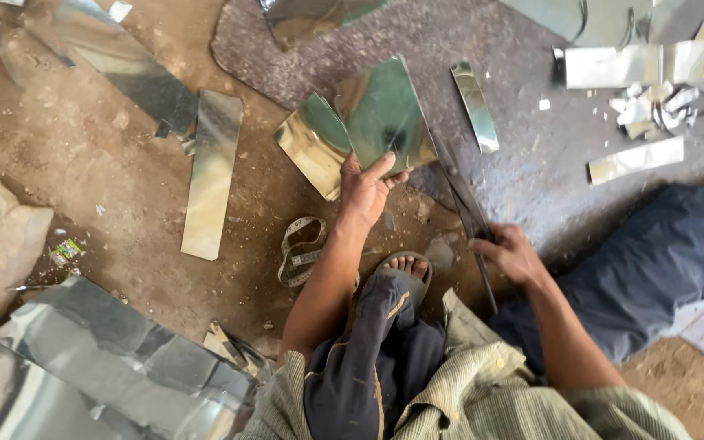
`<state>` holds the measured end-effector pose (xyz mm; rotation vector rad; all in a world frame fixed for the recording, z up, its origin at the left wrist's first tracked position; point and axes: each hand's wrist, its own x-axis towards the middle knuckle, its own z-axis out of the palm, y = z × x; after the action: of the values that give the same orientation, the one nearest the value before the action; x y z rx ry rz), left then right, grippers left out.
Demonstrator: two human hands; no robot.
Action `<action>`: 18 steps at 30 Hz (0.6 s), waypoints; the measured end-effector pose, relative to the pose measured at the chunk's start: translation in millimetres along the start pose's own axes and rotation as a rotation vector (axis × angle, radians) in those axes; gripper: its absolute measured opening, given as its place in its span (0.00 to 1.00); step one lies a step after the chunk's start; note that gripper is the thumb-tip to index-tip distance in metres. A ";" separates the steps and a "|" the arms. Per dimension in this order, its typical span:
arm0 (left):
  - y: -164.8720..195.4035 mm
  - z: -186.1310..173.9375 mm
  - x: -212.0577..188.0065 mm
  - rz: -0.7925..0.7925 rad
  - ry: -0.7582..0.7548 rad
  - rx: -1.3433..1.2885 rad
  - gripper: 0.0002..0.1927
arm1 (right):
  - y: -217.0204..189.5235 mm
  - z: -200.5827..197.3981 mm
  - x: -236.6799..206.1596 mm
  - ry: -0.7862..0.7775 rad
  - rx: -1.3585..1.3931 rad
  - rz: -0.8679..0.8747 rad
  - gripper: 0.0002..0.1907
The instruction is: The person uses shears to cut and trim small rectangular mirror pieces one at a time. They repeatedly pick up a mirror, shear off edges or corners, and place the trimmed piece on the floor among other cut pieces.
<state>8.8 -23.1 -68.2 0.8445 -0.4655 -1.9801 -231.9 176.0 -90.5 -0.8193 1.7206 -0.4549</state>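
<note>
**Sheet-metal offcut held for cutting**

Shiny sheet-metal piece (380,114), upper centre of frame, on the floor (107,163). Judged thin, light, springy, with sharp edges; best held flat near its lower edge. Left hand (366,186) clamps that lower edge, thumb on top. Right hand (511,251) closed around long shears (466,216), blades touching the sheet's right edge.

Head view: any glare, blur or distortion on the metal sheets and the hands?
Head view: daylight, shiny sheet under the left hand mirrors green and dark; shears by the right hand are motion-blurred; the edges bow with wide-angle distortion.
</note>
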 end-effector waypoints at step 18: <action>24.5 30.3 42.6 0.163 -0.118 0.020 0.10 | -17.1 38.5 -35.6 0.074 0.191 -0.070 0.20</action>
<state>-13.5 -72.4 -48.2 0.6823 -0.6041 -1.8833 -185.5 194.1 -66.7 -0.7335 1.6901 -0.6931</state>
